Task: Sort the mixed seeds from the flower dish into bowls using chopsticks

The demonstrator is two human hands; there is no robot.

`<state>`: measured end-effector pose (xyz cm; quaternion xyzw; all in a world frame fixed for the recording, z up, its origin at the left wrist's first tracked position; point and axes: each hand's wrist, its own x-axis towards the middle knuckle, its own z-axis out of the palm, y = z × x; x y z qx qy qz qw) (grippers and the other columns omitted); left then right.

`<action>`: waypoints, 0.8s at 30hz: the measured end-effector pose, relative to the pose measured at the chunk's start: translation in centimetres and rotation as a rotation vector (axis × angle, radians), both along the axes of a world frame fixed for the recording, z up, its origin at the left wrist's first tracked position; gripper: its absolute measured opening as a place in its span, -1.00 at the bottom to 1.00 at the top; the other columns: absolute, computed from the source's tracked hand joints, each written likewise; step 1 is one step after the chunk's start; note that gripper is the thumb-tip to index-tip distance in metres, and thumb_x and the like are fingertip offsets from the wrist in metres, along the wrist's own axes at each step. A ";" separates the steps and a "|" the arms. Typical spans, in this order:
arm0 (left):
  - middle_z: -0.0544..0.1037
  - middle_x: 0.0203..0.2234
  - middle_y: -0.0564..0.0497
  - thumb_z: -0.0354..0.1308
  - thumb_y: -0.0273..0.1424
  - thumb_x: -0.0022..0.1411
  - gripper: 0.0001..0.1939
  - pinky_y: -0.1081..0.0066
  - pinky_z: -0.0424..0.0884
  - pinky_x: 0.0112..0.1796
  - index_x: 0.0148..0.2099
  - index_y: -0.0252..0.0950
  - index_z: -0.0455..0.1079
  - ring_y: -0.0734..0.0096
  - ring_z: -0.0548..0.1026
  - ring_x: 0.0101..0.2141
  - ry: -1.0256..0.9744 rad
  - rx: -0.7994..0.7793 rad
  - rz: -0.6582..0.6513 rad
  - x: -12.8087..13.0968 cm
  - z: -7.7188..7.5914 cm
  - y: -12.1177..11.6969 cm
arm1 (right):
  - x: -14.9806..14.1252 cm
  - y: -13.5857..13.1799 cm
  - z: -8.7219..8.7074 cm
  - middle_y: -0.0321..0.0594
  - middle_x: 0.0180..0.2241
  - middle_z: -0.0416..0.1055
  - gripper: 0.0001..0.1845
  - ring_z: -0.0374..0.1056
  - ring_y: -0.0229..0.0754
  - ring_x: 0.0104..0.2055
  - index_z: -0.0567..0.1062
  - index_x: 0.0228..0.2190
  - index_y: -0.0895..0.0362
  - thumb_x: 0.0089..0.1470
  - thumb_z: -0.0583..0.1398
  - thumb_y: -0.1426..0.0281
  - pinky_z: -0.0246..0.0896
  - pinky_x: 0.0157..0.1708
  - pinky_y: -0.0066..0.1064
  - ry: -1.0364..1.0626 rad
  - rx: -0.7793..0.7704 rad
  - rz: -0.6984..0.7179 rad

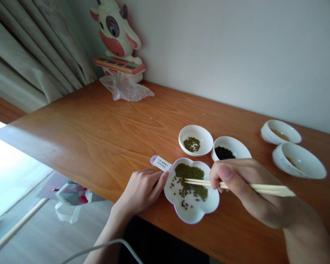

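My right hand (244, 190) grips a pair of wooden chopsticks (266, 189). Their tips reach into the green mung beans (191, 174) in a white flower-shaped dish (181, 212) with a purple rim. Whether a bean is between the tips is too small to tell. My left hand (143, 190) is closed at the dish's left side, thumb on the rim by its labelled handle (162, 163); its other fingers are partly hidden. Behind the dish stand a white bowl (206, 141) with some mung beans and a bowl (240, 149) of black beans, partly covered by my right hand.
Two more white bowls (268, 137) (313, 167) with small contents stand at the right. A cow-shaped toy keyboard (119, 66) and a clear plastic bag (126, 90) sit at the back left of the wooden table (99, 139). A pale cable (107, 244) crosses the bottom.
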<state>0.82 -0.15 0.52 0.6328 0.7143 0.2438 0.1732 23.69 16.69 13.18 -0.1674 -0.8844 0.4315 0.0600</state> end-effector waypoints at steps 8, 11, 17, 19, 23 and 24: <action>0.47 -0.49 0.02 -0.18 -0.26 0.59 -0.54 0.41 0.22 -0.33 -0.40 -0.26 0.23 0.45 0.37 -0.48 -0.002 -0.018 0.003 0.0 0.2 0.1 | -0.1 0.1 0.1 -0.24 -0.45 0.49 -0.55 0.37 -0.19 -0.43 0.49 -0.37 0.07 0.44 0.01 0.12 0.22 -0.40 -0.31 0.040 0.061 -0.033; 0.48 -0.48 0.01 -0.17 -0.27 0.59 -0.54 0.41 0.22 -0.33 -0.40 -0.26 0.25 0.45 0.38 -0.47 -0.019 -0.015 -0.002 0.0 0.2 0.1 | -0.3 0.1 0.3 -0.25 -0.49 0.47 -0.52 0.36 -0.19 -0.46 0.51 -0.39 0.08 0.42 0.03 0.07 0.22 -0.44 -0.32 0.065 0.077 -0.056; 0.46 -0.50 0.02 -0.16 -0.27 0.58 -0.55 0.41 0.21 -0.35 -0.41 -0.26 0.23 0.46 0.35 -0.49 -0.018 -0.010 -0.001 0.1 0.2 0.1 | -0.2 0.0 0.3 -0.29 -0.47 0.43 -0.55 0.31 -0.24 -0.46 0.47 -0.38 0.09 0.45 0.00 0.14 0.16 -0.43 -0.33 0.007 0.045 0.006; 0.47 -0.50 0.02 -0.16 -0.27 0.58 -0.55 0.41 0.22 -0.34 -0.40 -0.26 0.24 0.46 0.36 -0.49 -0.019 -0.007 0.000 0.0 0.2 0.1 | -0.2 0.0 0.2 -0.30 -0.46 0.42 -0.58 0.29 -0.25 -0.46 0.45 -0.36 0.08 0.46 -0.01 0.18 0.14 -0.41 -0.32 -0.015 0.035 0.025; 0.46 -0.50 0.01 -0.16 -0.27 0.58 -0.55 0.41 0.22 -0.34 -0.41 -0.26 0.24 0.45 0.38 -0.48 -0.014 -0.002 0.007 0.0 0.2 0.1 | -0.2 0.0 0.0 -0.29 -0.44 0.43 -0.60 0.29 -0.24 -0.43 0.44 -0.34 0.08 0.47 -0.02 0.20 0.12 -0.39 -0.31 -0.021 0.005 0.026; 0.46 -0.50 0.02 -0.16 -0.27 0.58 -0.54 0.41 0.21 -0.34 -0.41 -0.26 0.24 0.45 0.38 -0.48 -0.012 -0.003 0.009 0.1 0.2 0.0 | -0.2 0.0 -0.1 -0.29 -0.43 0.43 -0.60 0.28 -0.24 -0.43 0.44 -0.33 0.08 0.47 -0.03 0.20 0.12 -0.39 -0.31 -0.020 -0.001 0.027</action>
